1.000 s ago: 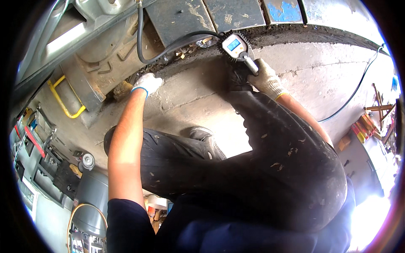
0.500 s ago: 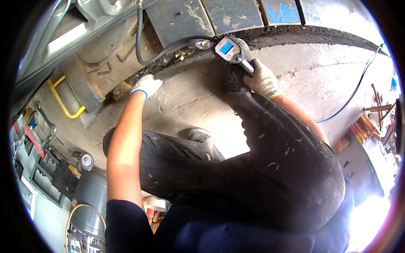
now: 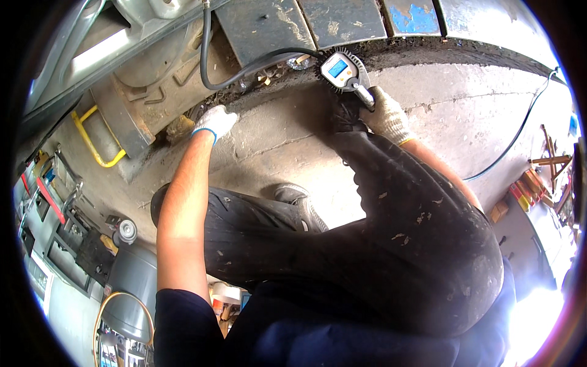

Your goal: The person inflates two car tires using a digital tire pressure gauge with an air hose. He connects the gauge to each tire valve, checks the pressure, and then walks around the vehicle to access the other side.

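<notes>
My right hand (image 3: 386, 116), in a knitted glove, is closed round the metal handle of a tire inflator gauge (image 3: 339, 71) with a lit screen, held beside my black shoe (image 3: 343, 116). A black hose (image 3: 220, 82) runs leftward from the gauge and up to a fitting at the top edge. My left hand (image 3: 215, 122), in a white glove, has its fingers curled by the edge of the concrete (image 3: 263, 134); what they hold, if anything, I cannot make out. My bent legs (image 3: 416, 244) fill the lower middle.
Vehicle bodywork (image 3: 73, 55) is upper left, above a yellow metal handle (image 3: 88, 140). Steel plates (image 3: 345, 18) line the top. Tools (image 3: 55, 202) and a grey tank (image 3: 128, 287) stand lower left. A thin hose (image 3: 520, 134) and wooden pieces (image 3: 538, 189) lie right.
Since half a second ago the gauge and my right hand have shifted slightly rightward, with the whole view moving a little. My left hand keeps its curled shape in nearly the same place.
</notes>
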Demonstrator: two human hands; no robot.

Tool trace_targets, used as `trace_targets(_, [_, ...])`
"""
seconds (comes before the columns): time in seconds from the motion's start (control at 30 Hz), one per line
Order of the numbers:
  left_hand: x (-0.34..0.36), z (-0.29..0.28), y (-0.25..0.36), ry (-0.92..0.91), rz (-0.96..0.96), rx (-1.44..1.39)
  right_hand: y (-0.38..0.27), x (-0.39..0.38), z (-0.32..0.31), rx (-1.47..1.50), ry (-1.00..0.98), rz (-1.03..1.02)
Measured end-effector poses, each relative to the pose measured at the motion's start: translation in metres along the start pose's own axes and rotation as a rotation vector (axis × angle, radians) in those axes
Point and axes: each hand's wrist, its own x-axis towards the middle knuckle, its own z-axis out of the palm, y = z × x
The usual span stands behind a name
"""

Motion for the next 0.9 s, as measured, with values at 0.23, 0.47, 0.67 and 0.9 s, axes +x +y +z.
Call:
trace_targets(0.23, [0.000,0.000,0.000,-0.004,0.001,-0.001,0.010,0.003,0.009,-0.156,0.032,-0.084])
trace_targets(0.47, [0.000,0.002,-0.001,0.015,0.010,-0.004,0.010,0.002,0.009,-0.299,0.038,-0.158])
trace_targets(0.67, [0.002,0.001,0.000,0.005,0.020,0.007,0.020,0.004,0.009,-0.136,0.071,-0.252])
trace_targets(0.9, [0.004,0.000,0.002,-0.013,0.010,0.015,0.007,0.009,-0.003,0.310,-0.152,-0.071])
